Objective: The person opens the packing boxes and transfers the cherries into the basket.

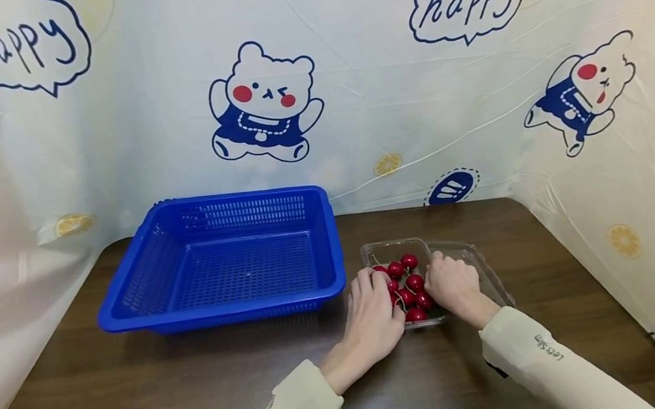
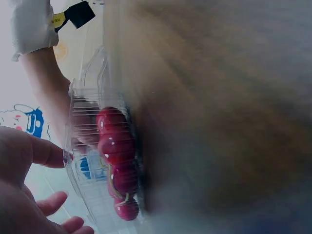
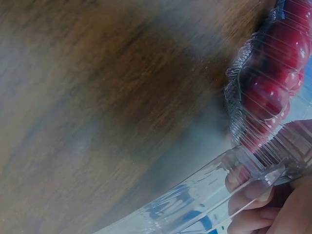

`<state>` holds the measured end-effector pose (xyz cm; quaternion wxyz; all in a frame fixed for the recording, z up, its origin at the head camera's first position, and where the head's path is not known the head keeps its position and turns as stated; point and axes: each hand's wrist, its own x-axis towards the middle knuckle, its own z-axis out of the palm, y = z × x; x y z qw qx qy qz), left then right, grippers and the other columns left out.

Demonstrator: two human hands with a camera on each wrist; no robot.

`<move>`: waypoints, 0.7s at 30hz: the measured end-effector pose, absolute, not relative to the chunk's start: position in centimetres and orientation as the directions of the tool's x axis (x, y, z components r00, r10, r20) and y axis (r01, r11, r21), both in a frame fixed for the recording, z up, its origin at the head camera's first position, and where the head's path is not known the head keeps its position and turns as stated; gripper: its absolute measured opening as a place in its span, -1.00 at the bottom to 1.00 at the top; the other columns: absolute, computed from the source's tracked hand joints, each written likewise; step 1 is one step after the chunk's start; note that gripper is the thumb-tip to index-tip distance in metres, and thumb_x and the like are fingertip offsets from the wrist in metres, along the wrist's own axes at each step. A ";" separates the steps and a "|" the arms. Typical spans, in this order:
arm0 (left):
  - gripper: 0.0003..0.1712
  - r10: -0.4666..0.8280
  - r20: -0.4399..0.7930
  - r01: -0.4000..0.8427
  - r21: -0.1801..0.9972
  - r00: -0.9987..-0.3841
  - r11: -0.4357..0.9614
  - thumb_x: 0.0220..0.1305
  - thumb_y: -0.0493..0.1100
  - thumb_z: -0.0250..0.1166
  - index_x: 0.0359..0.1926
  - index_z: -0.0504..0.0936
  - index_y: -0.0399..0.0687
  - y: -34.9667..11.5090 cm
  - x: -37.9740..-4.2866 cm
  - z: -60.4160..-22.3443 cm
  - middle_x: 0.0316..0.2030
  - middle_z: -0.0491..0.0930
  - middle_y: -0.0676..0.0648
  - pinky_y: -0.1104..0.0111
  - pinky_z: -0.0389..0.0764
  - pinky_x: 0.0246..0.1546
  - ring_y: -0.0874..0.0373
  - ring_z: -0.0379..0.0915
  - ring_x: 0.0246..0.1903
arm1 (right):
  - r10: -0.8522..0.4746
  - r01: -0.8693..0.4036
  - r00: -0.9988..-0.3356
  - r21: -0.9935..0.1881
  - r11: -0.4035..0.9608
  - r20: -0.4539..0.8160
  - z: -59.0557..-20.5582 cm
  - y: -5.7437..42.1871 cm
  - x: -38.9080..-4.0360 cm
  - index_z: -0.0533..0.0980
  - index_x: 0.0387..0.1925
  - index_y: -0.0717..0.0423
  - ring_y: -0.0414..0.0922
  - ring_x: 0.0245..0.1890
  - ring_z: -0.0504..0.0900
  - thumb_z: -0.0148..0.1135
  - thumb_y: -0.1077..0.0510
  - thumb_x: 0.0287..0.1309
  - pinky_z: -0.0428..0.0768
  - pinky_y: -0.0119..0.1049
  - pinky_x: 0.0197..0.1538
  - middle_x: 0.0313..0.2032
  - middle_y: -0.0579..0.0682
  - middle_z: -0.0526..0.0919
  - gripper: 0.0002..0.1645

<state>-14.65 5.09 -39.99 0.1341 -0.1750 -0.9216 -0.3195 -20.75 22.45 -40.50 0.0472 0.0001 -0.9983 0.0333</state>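
Note:
A clear plastic clamshell box (image 1: 390, 244) holds several red cherries (image 1: 414, 282), some with green stems. Its lid (image 1: 491, 274) lies folded back on the right. My left hand (image 1: 370, 315) is at the box's left side, fingers loosely bent over the edge. In the left wrist view, the thumb (image 2: 48, 153) touches the rim while the other fingers stand apart from it. My right hand (image 1: 454, 284) grips the right edge, beside the lid. The right wrist view shows its curled fingers (image 3: 251, 214) behind the clear plastic; their tips are partly hidden.
A large blue plastic basket (image 1: 225, 313) with slotted sides stands left of the box. Both rest on a dark brown wooden table (image 1: 203, 387). A pale curtain (image 1: 364, 95) printed with cartoon bears hangs behind the table and along its sides.

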 end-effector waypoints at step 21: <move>-0.77 0.535 0.290 0.590 0.155 -0.794 0.792 0.08 -0.06 0.34 -0.21 0.68 0.04 7.3 -18.8 -39.5 -0.16 0.67 -0.04 0.09 0.46 0.01 0.02 0.56 -0.21 | 0.005 0.001 -0.999 -0.069 0.998 0.053 -40.2 22.7 -20.8 0.44 -0.36 0.39 0.28 -0.46 0.65 0.02 0.08 0.28 0.64 0.14 -0.46 -0.43 0.38 0.70 -0.63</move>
